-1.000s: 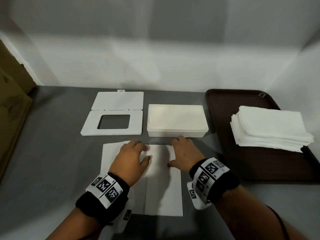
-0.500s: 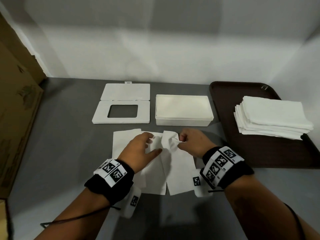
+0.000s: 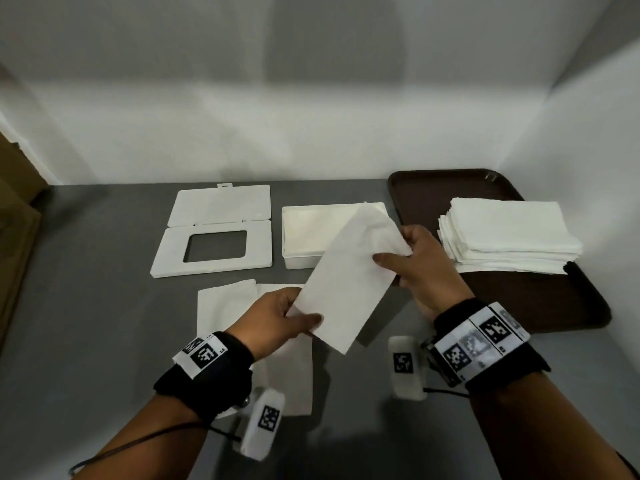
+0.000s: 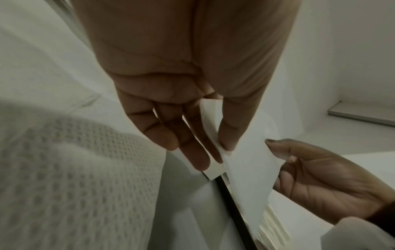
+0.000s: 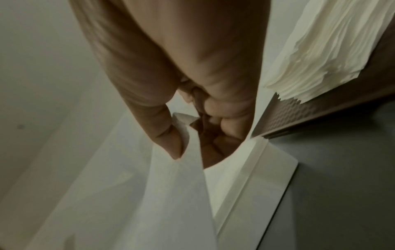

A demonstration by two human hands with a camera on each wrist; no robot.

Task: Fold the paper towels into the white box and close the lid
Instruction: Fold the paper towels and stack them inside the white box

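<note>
Both hands hold one folded white paper towel (image 3: 349, 278) slanted in the air above the table. My left hand (image 3: 277, 320) pinches its near lower corner between thumb and fingers (image 4: 228, 135). My right hand (image 3: 412, 261) pinches its far right edge, thumb on top (image 5: 169, 135). The towel's far corner hangs over the open white box (image 3: 304, 233), which holds white paper. The box's lid (image 3: 214, 233) lies open flat to the left, with a rectangular window. A second towel (image 3: 225, 306) lies flat on the table under my left hand.
A dark brown tray (image 3: 540, 306) at the right carries a stack of folded paper towels (image 3: 509, 237). A cardboard box (image 3: 14, 220) stands at the left edge. White walls close the back and right side of the grey table (image 3: 86, 306).
The right-hand towel, which lay flat on the table a second ago, has been picked up by both hands and carried up and right toward the white box.
</note>
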